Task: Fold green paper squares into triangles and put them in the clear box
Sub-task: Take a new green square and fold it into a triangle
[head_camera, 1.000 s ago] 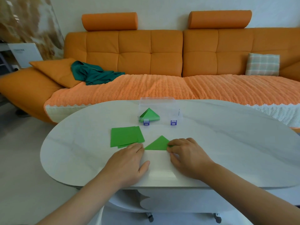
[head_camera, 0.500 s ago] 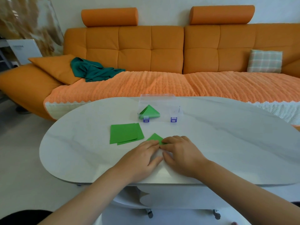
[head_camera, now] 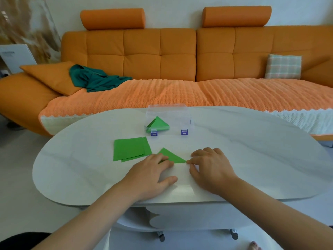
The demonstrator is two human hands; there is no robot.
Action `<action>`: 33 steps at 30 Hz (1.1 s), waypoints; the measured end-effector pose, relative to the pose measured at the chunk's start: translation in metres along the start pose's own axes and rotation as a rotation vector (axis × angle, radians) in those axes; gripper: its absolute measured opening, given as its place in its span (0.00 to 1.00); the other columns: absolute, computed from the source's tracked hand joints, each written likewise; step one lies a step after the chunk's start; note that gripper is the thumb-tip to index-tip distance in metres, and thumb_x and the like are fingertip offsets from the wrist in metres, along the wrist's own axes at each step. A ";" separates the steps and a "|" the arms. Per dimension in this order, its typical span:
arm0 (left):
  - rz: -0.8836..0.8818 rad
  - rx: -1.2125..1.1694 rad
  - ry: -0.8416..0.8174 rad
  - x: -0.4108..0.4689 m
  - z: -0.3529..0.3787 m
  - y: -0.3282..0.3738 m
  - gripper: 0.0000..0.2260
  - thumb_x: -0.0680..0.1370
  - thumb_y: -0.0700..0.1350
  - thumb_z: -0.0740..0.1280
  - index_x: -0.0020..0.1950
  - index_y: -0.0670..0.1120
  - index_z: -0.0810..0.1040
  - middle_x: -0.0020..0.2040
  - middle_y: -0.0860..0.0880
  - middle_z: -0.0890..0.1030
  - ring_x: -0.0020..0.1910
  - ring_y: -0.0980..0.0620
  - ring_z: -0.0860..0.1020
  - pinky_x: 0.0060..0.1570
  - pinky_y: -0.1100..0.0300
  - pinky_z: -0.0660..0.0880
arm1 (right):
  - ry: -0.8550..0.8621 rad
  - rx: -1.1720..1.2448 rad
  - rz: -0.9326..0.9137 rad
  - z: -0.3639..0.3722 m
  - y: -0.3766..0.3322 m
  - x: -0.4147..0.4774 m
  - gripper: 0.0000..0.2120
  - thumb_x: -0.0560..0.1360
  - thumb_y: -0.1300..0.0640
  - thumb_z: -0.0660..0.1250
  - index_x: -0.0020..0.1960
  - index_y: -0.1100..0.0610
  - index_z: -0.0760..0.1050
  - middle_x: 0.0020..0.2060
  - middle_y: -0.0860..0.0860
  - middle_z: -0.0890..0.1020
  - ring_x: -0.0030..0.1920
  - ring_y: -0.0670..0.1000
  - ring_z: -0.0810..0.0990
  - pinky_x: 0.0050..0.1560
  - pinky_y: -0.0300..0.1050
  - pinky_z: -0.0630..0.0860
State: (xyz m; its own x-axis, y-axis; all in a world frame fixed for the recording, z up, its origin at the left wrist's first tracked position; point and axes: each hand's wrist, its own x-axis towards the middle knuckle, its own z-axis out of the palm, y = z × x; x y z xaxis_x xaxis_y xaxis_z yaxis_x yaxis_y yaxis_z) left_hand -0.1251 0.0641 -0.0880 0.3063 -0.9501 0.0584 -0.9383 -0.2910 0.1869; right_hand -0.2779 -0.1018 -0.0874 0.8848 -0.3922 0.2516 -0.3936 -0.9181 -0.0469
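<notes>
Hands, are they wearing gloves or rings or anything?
No. The left hand and the right hand are bare: no gloves, and no rings, watch or bracelet that I can see. The forearms are bare too, with no sleeves in the picture.

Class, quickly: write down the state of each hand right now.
Left hand: open, fingers pressing flat on the folded green triangle.
Right hand: fingertip at the triangle's right corner; pinch or press cannot be told.
</notes>
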 end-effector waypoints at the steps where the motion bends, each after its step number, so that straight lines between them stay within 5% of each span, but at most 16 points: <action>1: -0.003 -0.008 0.000 0.000 -0.001 0.001 0.34 0.72 0.71 0.46 0.72 0.59 0.67 0.70 0.59 0.65 0.70 0.57 0.63 0.66 0.56 0.67 | 0.012 0.009 0.012 0.000 0.001 -0.001 0.18 0.77 0.47 0.55 0.53 0.45 0.83 0.56 0.44 0.82 0.55 0.52 0.78 0.55 0.49 0.71; 7: -0.029 -0.139 0.039 0.005 0.004 -0.006 0.18 0.79 0.61 0.60 0.68 0.60 0.73 0.74 0.57 0.64 0.74 0.55 0.59 0.74 0.56 0.57 | 0.045 0.028 -0.005 0.001 0.003 -0.003 0.18 0.75 0.48 0.54 0.51 0.46 0.83 0.52 0.44 0.83 0.49 0.52 0.80 0.51 0.49 0.72; 12: -0.019 -0.204 0.072 0.018 0.000 -0.015 0.14 0.81 0.56 0.62 0.66 0.59 0.76 0.71 0.56 0.71 0.71 0.55 0.65 0.72 0.57 0.60 | 0.020 0.095 -0.034 0.001 0.002 0.007 0.17 0.78 0.47 0.59 0.64 0.48 0.75 0.58 0.45 0.80 0.56 0.50 0.79 0.57 0.46 0.69; 16: 0.001 -0.227 0.160 0.029 0.000 -0.024 0.15 0.78 0.49 0.68 0.65 0.54 0.77 0.61 0.57 0.79 0.62 0.56 0.72 0.65 0.54 0.69 | -0.030 0.130 -0.152 0.004 -0.003 0.021 0.16 0.78 0.47 0.62 0.65 0.46 0.73 0.59 0.44 0.78 0.56 0.50 0.78 0.54 0.46 0.70; 21: 0.085 -0.197 0.192 0.040 -0.001 -0.038 0.11 0.78 0.53 0.68 0.58 0.51 0.82 0.54 0.57 0.83 0.55 0.54 0.76 0.57 0.53 0.74 | -0.068 0.213 -0.181 0.008 -0.002 0.038 0.16 0.78 0.47 0.66 0.64 0.47 0.75 0.56 0.44 0.80 0.55 0.50 0.76 0.54 0.46 0.73; 25: 0.164 -0.115 0.263 0.043 -0.002 -0.043 0.17 0.79 0.56 0.58 0.53 0.51 0.84 0.46 0.57 0.85 0.47 0.53 0.79 0.45 0.52 0.78 | 0.044 0.180 -0.206 0.012 -0.001 0.050 0.09 0.76 0.48 0.67 0.54 0.47 0.80 0.47 0.44 0.83 0.46 0.50 0.80 0.46 0.47 0.73; 28: 0.168 -0.098 0.313 0.045 0.000 -0.044 0.15 0.78 0.56 0.60 0.53 0.52 0.84 0.43 0.55 0.85 0.44 0.53 0.80 0.40 0.54 0.78 | 0.168 0.159 -0.237 0.017 -0.001 0.056 0.07 0.75 0.51 0.64 0.45 0.48 0.81 0.38 0.44 0.83 0.36 0.51 0.80 0.41 0.49 0.75; 33: 0.172 -0.084 0.432 0.045 -0.001 -0.042 0.09 0.75 0.52 0.66 0.46 0.53 0.86 0.34 0.54 0.82 0.36 0.54 0.80 0.30 0.60 0.74 | 0.201 0.114 -0.273 0.014 0.000 0.063 0.06 0.76 0.53 0.64 0.43 0.48 0.78 0.37 0.44 0.82 0.35 0.50 0.78 0.43 0.48 0.71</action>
State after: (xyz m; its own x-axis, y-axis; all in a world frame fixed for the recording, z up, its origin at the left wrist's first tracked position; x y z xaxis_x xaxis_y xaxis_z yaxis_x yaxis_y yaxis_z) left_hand -0.0717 0.0342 -0.0927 0.2028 -0.8451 0.4947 -0.9705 -0.1061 0.2164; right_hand -0.2183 -0.1273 -0.0849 0.8824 -0.1230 0.4541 -0.1094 -0.9924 -0.0563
